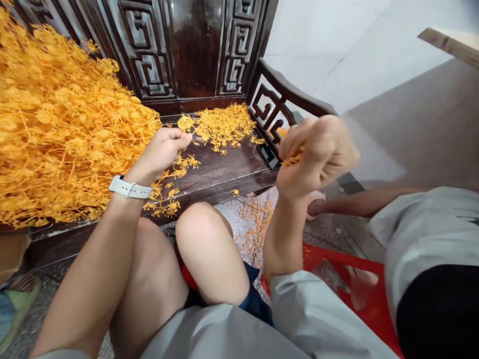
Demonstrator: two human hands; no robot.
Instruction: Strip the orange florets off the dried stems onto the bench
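Note:
My left hand (164, 149), with a pale watch on its wrist, pinches a thin orange plastic stem between thumb and fingertips. A round, flower-like orange plastic piece (186, 122) stands at the tip of that grip, above the dark bench seat. Raised on the right, my right hand (320, 154) is closed in a fist and slightly blurred. Orange plastic bits (294, 158) show between its fingers; how many it holds is hidden. Beyond my left hand lies a low pile of small orange pieces (226, 124). Several spidery pieces (168, 194) lie along the seat's front edge below my left wrist.
A large heap of stringy orange plastic pieces (67, 129) covers the left of the carved wooden bench (224, 167). Thin orange strands (258, 219) litter the floor. A red plastic stool (368, 299) and another person's grey-clothed body (422, 234) are at the right.

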